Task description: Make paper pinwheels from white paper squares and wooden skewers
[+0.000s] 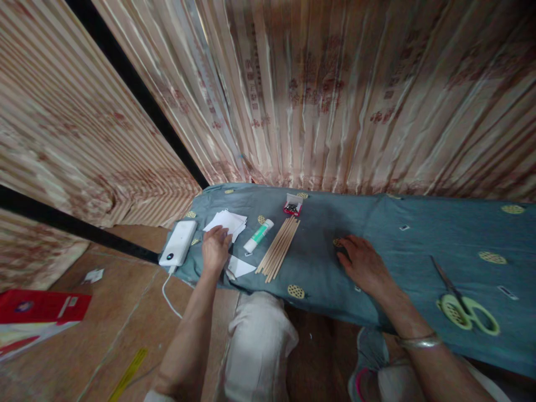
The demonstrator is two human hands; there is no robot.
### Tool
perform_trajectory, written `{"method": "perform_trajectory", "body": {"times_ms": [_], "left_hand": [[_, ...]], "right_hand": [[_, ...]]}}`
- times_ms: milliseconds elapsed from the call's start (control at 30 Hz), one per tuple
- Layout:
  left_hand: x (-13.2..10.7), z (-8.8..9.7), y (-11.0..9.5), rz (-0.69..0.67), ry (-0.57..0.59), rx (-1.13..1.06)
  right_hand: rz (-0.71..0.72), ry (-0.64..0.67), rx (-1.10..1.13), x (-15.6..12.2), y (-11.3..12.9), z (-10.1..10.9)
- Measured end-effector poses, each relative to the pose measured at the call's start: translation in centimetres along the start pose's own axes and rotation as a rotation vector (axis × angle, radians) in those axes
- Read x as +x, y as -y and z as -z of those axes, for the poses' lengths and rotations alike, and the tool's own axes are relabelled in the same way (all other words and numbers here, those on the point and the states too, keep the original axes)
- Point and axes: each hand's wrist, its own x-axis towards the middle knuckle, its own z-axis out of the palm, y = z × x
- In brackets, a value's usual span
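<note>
In the head view, the wooden sticks (pixel 278 248) lie loosely together on the patterned cloth (pixel 320 237). Left of them, the left hand (pixel 215 248) bends its fingers over the near edge of the white papers (pixel 235 221); whether it pinches a sheet I cannot tell. Right of the sticks, the right hand (pixel 364 265) rests on the cloth, fingers loosely curled, apparently holding nothing. The papers are fanned, so a careless drag could scatter them. The glue stick (pixel 258 236), on its side just left of the sticks, might roll if brushed. Just beyond the sticks' far end, the red box (pixel 298 209) stands open, and a knock would likely spill its small dark pieces. Farther left of the sticks, the power bank (pixel 179 240) sits by the cloth's edge; a snag on its hanging cable (pixel 166 296) could pull it off. As for writing, the glue stick's green label and the vertical characters on the curtain (pixel 310 123), beyond the sticks, are too small to read; no brand is legible.
</note>
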Motion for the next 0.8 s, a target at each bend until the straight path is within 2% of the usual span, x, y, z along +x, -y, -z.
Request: {"method": "perform_trajectory", "body": {"times_ms": [167, 400, 800], "left_hand": [[-0.1, 0.3, -0.3, -0.041, 0.004, 0.080], [0.3, 1.0, -0.8, 0.079, 0.031, 0.235], [1.3, 1.7, -1.1, 0.161, 0.057, 0.143]], "right_hand": [[0.015, 0.002, -0.009, 0.1, 0.0, 0.2], [0.018, -0.014, -0.048, 0.0, -0.1, 0.1], [0.011, -0.017, -0.023, 0.1, 0.2, 0.4]]}}
